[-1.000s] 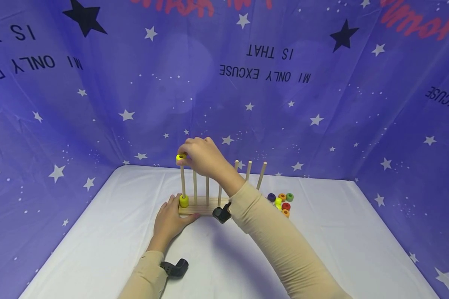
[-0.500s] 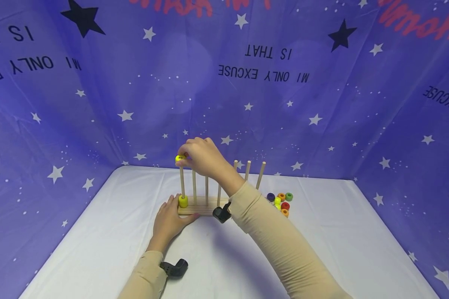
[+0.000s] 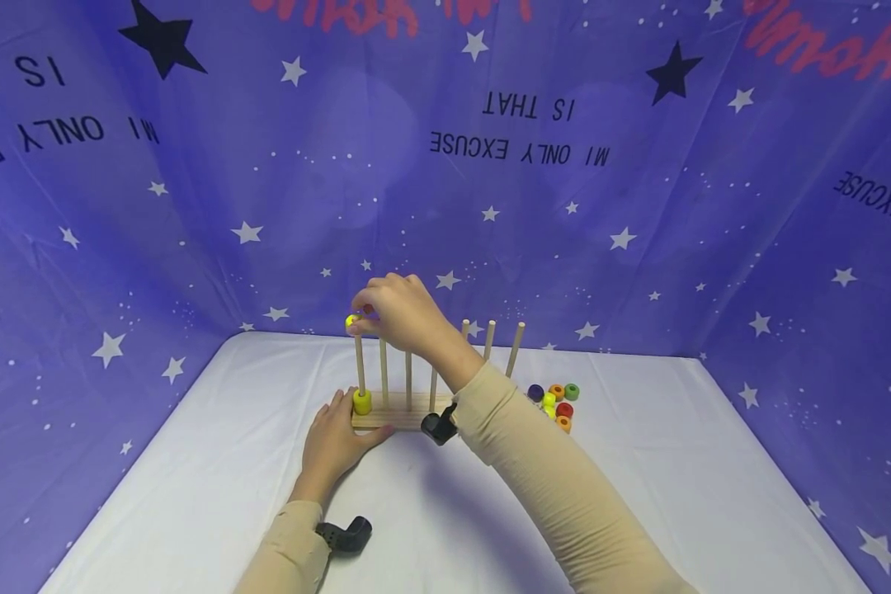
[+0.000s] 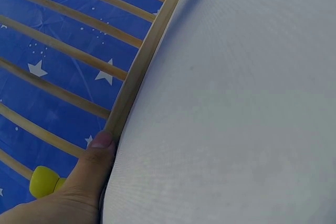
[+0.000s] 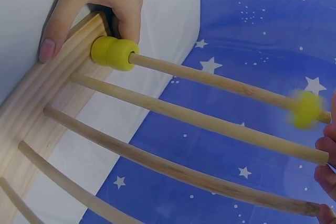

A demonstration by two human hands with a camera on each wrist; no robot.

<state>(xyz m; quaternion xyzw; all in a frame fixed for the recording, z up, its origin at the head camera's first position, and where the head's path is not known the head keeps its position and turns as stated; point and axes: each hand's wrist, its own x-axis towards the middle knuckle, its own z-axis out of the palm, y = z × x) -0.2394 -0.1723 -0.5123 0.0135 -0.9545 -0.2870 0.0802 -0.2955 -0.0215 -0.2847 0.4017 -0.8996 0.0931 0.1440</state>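
Observation:
My left hand [image 3: 332, 445] grips the end of a wooden peg rack [image 3: 401, 412], thumb along the front edge and fingers round the end. Two yellow beads [image 5: 114, 53] sit stacked at the foot of the end peg [image 5: 210, 80], beside that hand. Near the top of the same peg is another yellow bead [image 5: 306, 109], threaded on and blurred, with the peg's tip showing past it. My right hand [image 3: 404, 318] is at the peg tops, its fingertips [image 5: 326, 150] next to this bead and seemingly off it. The other pegs visible in the right wrist view bear no beads.
Several loose beads, among them a red bead [image 3: 564, 409], a green bead [image 3: 572, 392] and a dark blue bead [image 3: 535, 393], lie right of the rack on the white tablecloth [image 3: 638, 495]. Purple star-printed cloth [image 3: 445, 206] hangs behind and at both sides.
The upper yellow bead has dropped slightly down the end peg, and the right hand's fingers have loosened from it. My left hand keeps its place on the rack.

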